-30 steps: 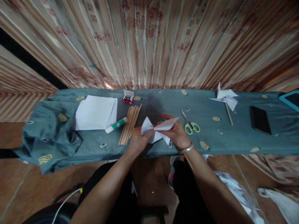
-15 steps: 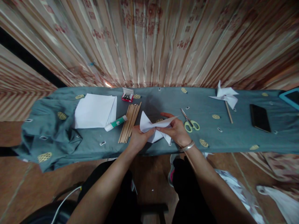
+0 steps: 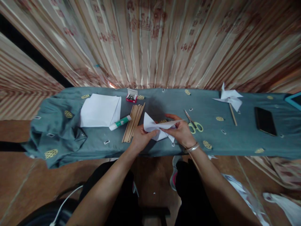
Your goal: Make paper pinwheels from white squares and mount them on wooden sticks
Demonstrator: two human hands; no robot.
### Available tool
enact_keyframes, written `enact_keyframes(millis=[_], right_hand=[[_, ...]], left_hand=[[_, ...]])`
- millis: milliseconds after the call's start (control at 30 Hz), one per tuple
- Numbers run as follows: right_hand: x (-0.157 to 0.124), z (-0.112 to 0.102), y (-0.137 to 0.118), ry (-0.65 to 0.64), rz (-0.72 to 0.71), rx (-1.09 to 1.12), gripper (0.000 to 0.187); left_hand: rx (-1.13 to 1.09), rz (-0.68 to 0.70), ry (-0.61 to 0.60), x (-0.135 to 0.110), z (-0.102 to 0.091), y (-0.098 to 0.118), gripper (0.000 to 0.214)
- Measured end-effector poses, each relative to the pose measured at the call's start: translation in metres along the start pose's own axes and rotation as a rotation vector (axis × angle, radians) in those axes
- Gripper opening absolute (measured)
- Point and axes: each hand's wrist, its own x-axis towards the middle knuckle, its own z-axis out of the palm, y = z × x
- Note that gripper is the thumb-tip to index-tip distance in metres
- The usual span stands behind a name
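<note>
A white paper pinwheel [image 3: 150, 122], its corners folded toward the middle, is held between both hands above the table's front part. My left hand [image 3: 141, 137] is closed on its left side, thumb pressing near the centre. My right hand [image 3: 182, 131] grips the right side, thumb at the middle and index finger stretched out beyond the paper. Just left of the left hand lie several wooden sticks [image 3: 133, 123] side by side. Scissors with pale green handles [image 3: 195, 126] rest beside the right hand. The underside of the paper is hidden.
On the cloth-covered table [image 3: 207, 106] a stack of white paper [image 3: 101, 110], a glue stick [image 3: 120, 122] and a small red box of metal pins [image 3: 131, 97] lie to the left. A finished pinwheel on a stick [image 3: 231, 98] and a black phone [image 3: 265, 121] lie right. A curtain [image 3: 150, 47] hangs behind.
The view has shifted slightly, so everything on the table appears a little farther right. Both hands keep their hold on the folded paper, with barely any change in the fingers.
</note>
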Motion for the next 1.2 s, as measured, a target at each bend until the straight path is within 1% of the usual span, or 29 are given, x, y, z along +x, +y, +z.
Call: enact_keyframes(millis=[67, 167, 233, 267, 300, 367, 433, 500, 567, 633, 700, 767, 900, 1033, 1200], right_hand=[[0.001, -0.003, 0.000, 0.001, -0.019, -0.010, 0.069], [0.001, -0.008, -0.001, 0.029, -0.042, -0.025, 0.063], [0.001, -0.011, -0.002, 0.047, -0.032, -0.022, 0.066], [0.000, -0.012, -0.003, 0.053, -0.020, -0.019, 0.067], [0.000, -0.014, -0.004, 0.058, -0.009, -0.014, 0.068], [0.000, -0.016, -0.006, 0.074, 0.013, 0.005, 0.070], [-0.001, -0.019, -0.007, 0.089, 0.029, 0.031, 0.072], [-0.001, -0.020, -0.009, 0.094, 0.037, 0.061, 0.074], [-0.002, -0.021, -0.011, 0.097, 0.043, 0.092, 0.074], [-0.002, -0.022, -0.012, 0.100, 0.051, 0.114, 0.073], [-0.003, -0.022, -0.012, 0.100, 0.054, 0.122, 0.073], [-0.004, -0.023, -0.012, 0.097, 0.048, 0.115, 0.075], [-0.006, -0.026, -0.012, 0.090, 0.037, 0.085, 0.078], [-0.009, -0.028, -0.015, 0.093, 0.049, 0.108, 0.077], [-0.013, -0.027, -0.022, 0.110, 0.081, 0.139, 0.076]], left_hand=[[-0.047, 0.005, -0.011, -0.001, -0.001, 0.002, 0.043], [-0.054, 0.077, -0.021, -0.001, -0.009, 0.005, 0.044], [0.018, 0.163, 0.023, 0.001, -0.020, 0.007, 0.044], [0.078, 0.215, 0.070, 0.003, -0.027, 0.007, 0.042], [0.156, 0.269, 0.130, 0.005, -0.035, 0.007, 0.039], [0.393, 0.388, 0.214, 0.010, -0.049, 0.006, 0.028], [0.680, 0.502, 0.214, 0.014, -0.061, 0.005, 0.021], [0.927, 0.558, 0.200, 0.017, -0.067, 0.005, 0.020], [1.137, 0.555, 0.165, 0.018, -0.067, 0.005, 0.020], [1.303, 0.515, 0.143, 0.019, -0.063, 0.006, 0.020], [1.420, 0.472, 0.153, 0.020, -0.058, 0.006, 0.018], [1.490, 0.451, 0.162, 0.020, -0.054, 0.006, 0.017], [1.530, 0.461, 0.169, 0.021, -0.052, 0.005, 0.017], [1.501, 0.470, 0.193, 0.021, -0.050, 0.003, 0.016], [1.471, 0.443, 0.210, 0.025, -0.044, 0.002, 0.015]])
